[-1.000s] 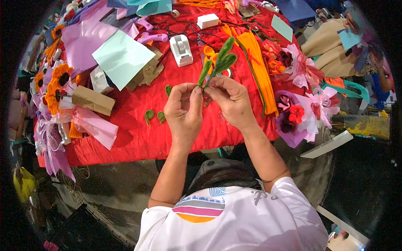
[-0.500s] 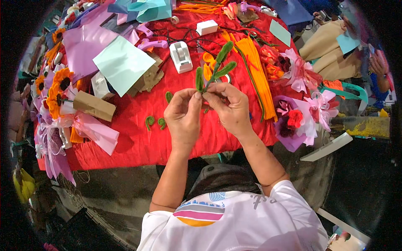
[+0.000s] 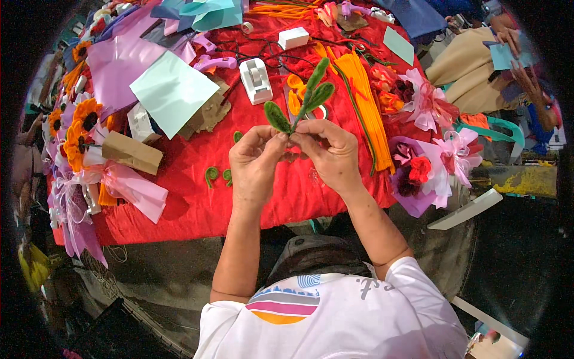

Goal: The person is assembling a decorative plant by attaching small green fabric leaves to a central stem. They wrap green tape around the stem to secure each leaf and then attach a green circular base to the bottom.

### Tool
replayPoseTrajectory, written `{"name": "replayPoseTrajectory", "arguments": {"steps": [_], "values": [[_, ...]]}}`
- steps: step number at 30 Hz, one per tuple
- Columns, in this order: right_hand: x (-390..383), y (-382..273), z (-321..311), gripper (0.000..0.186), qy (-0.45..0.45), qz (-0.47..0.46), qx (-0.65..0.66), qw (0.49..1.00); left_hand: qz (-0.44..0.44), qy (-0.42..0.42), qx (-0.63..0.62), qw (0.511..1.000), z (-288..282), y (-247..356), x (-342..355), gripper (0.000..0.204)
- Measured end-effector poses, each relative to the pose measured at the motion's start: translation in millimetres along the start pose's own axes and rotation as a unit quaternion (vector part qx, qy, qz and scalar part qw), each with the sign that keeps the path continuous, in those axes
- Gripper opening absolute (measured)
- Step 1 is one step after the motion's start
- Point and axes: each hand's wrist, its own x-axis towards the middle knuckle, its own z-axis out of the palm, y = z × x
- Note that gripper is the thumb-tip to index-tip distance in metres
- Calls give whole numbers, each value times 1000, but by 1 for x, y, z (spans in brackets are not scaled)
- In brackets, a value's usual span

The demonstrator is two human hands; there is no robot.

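Both my hands pinch a green fuzzy pipe-cleaner sprig [image 3: 308, 96] above the red cloth. It has several looped leaves: a long one pointing up, one to the right and one tilted left. My left hand [image 3: 254, 161] grips near the base of the left leaf. My right hand [image 3: 327, 152] closes on the stem just beside it; the stem's lower end is hidden by the fingers. Left of my left hand lie two curled green pipe-cleaner pieces [image 3: 211, 174]. Behind the sprig are orange-handled scissors [image 3: 294, 99], partly covered by the leaves.
A white tape dispenser [image 3: 256, 81] stands beyond my hands. Orange pipe cleaners [image 3: 365, 107] lie to the right, near wrapped flower bouquets [image 3: 421, 170]. At left are sunflowers [image 3: 84, 131], a cardboard roll [image 3: 133, 152] and pale paper [image 3: 174, 93]. Another person's hands [image 3: 526, 78] hold blue paper at far right.
The sprig has turned in my fingers, and its left leaf now tilts further left, showing its broad side. My left hand has shifted slightly left. At far right, another person's hands have moved onto blue paper.
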Motion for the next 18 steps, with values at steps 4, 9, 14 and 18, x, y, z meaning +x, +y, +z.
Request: {"name": "replayPoseTrajectory", "arguments": {"steps": [4, 9, 14, 18], "values": [[-1, 0, 2, 11, 16, 9, 9, 1000, 1, -2, -9, 1000, 1, -2, 2, 6], [-1, -2, 2, 13, 21, 35, 46, 998, 1, 11, 33, 999, 1, 1, 2, 5], [0, 2, 0, 14, 7, 24, 21, 999, 9, 11, 69, 998, 3, 2, 5, 4], [1, 2, 1, 16, 6, 32, 32, 999, 38, -7, 131, 991, 2, 5, 5, 3]]}}
